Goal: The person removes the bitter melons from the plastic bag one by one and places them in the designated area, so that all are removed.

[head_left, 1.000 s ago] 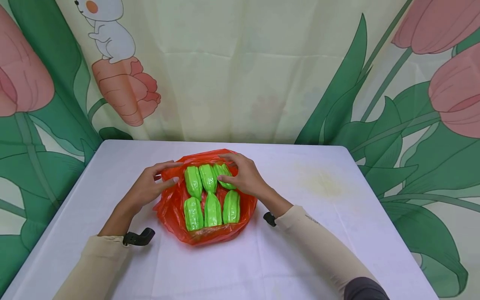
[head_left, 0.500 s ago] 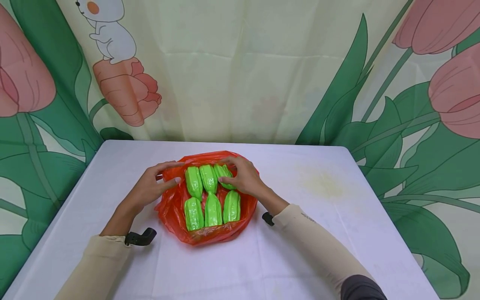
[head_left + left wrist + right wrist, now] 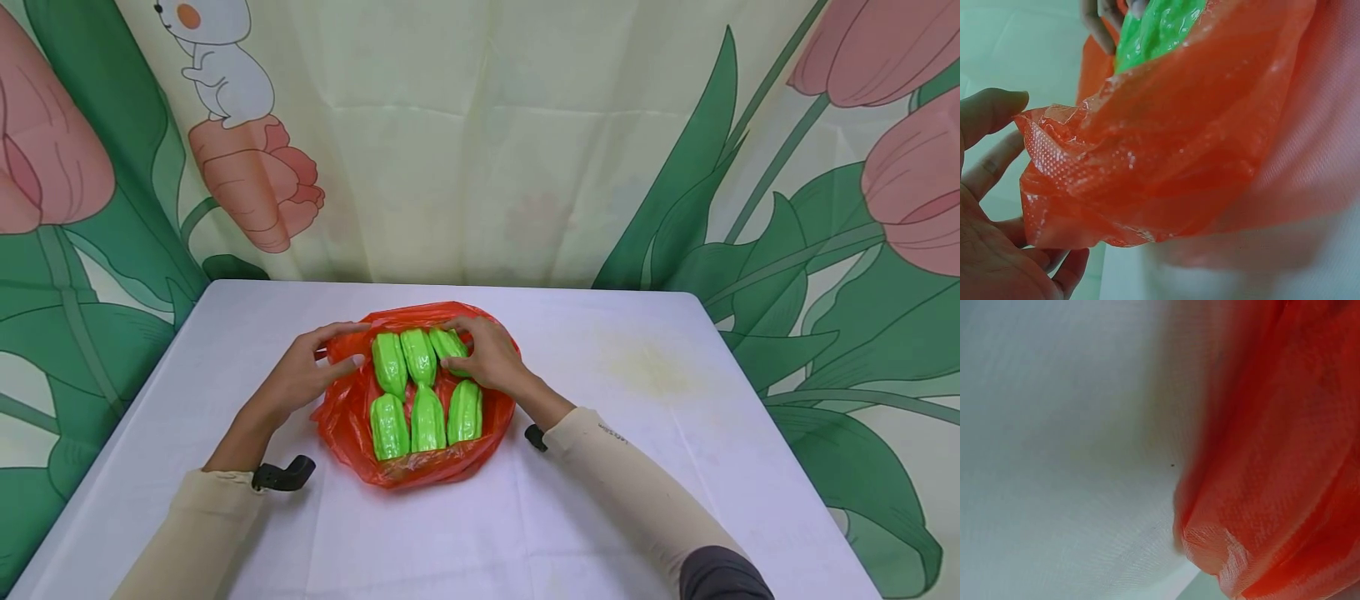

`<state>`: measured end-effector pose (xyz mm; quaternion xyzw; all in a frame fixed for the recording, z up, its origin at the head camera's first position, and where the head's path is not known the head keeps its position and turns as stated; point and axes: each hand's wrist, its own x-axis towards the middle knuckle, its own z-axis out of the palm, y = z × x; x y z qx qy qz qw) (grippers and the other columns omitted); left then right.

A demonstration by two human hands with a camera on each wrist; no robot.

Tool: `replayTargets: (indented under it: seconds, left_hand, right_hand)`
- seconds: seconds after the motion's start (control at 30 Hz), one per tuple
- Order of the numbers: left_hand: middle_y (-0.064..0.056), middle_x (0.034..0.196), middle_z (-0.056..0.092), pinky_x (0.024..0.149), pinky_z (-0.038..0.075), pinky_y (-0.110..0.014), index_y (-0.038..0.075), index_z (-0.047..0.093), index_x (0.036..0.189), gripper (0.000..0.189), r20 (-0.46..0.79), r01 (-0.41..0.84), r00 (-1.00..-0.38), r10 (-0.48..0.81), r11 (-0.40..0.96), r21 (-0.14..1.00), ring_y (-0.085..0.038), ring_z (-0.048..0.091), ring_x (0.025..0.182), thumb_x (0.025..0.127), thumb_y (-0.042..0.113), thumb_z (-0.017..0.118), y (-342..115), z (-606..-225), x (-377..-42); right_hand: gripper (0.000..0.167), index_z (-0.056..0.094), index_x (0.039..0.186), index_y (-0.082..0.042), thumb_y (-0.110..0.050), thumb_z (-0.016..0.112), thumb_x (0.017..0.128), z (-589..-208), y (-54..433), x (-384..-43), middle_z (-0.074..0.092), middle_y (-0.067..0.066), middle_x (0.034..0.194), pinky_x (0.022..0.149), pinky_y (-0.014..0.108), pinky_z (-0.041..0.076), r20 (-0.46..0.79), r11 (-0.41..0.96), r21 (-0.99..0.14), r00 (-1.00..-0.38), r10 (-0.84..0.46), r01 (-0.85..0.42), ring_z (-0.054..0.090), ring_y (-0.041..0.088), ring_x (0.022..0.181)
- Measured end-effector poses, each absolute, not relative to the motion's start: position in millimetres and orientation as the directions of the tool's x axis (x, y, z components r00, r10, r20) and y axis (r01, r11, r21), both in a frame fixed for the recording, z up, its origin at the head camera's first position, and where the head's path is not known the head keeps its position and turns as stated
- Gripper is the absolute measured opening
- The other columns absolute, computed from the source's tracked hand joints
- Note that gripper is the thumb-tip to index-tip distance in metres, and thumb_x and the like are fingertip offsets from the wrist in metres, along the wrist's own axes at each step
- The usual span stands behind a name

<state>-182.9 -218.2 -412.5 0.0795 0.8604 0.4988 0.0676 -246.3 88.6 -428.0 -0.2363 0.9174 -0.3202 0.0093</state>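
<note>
Lying in an unclosed red bag (image 3: 341, 429) on the desk (image 3: 420, 550), between the two hands, are six green pieces (image 3: 428, 421) in two rows of three. The far right piece (image 3: 446, 343) is partly covered by the right hand (image 3: 489, 354): in the head view its thumb and fingers are placed around this piece, but I cannot tell whether they really pinch it. The left wrist view shows these fingertips beside shiny green at its top edge, where the rest of that hand is cut off.

The left hand (image 3: 302, 367) has its fingers spread at the left rim of the bag. From the head it seems to touch there; the left wrist view shows the thumb just beside the rim and the fingers apart from each other, so contact is not certain. The right wrist view is blurred, with mostly bag and white cloth (image 3: 1066, 456). Both sleeves (image 3: 195, 525) are cut by the lower edge.
</note>
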Motion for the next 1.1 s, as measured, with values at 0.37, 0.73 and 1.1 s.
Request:
replayTargets:
  seconds: [0.37,0.73,1.1]
  left_hand:
    - [-0.018,0.165,0.045,0.117,0.04,-0.072,0.017,0.052,0.157,0.059,-0.048,0.06,-0.979,0.2,0.5,0.864,-0.045,0.035,0.153,0.102,0.025,0.072,-217,-410,-183]
    - [-0.019,0.165,0.045,0.115,0.044,-0.071,0.018,0.051,0.158,0.059,-0.06,0.047,-0.979,0.194,0.503,0.863,-0.045,0.035,0.153,0.102,0.026,0.072,-217,-409,-183]
    - [-0.019,0.165,0.045,0.117,0.041,-0.072,0.018,0.052,0.157,0.06,-0.057,0.047,-0.981,0.187,0.512,0.858,-0.045,0.036,0.152,0.102,0.026,0.072,-217,-409,-183]
  right_hand:
    - [0.054,0.068,0.137,-0.015,-0.023,0.089,0.088,-426,92,-241,0.073,0.006,0.133,0.112,0.05,0.047,0.121,0.675,-0.624,-0.903,-0.413,-0.393,0.066,0.028,0.124]
    - [0.046,0.072,0.131,-0.016,-0.022,0.088,0.089,-417,93,-235,0.074,0.003,0.128,0.102,0.045,0.057,0.128,0.653,-0.655,-0.909,-0.398,-0.379,0.071,0.025,0.115]
    - [0.045,0.073,0.13,-0.016,-0.019,0.088,0.088,-406,93,-227,0.074,0.003,0.128,0.096,0.041,0.063,0.153,0.615,-0.693,-0.911,-0.384,-0.376,0.074,0.026,0.112]
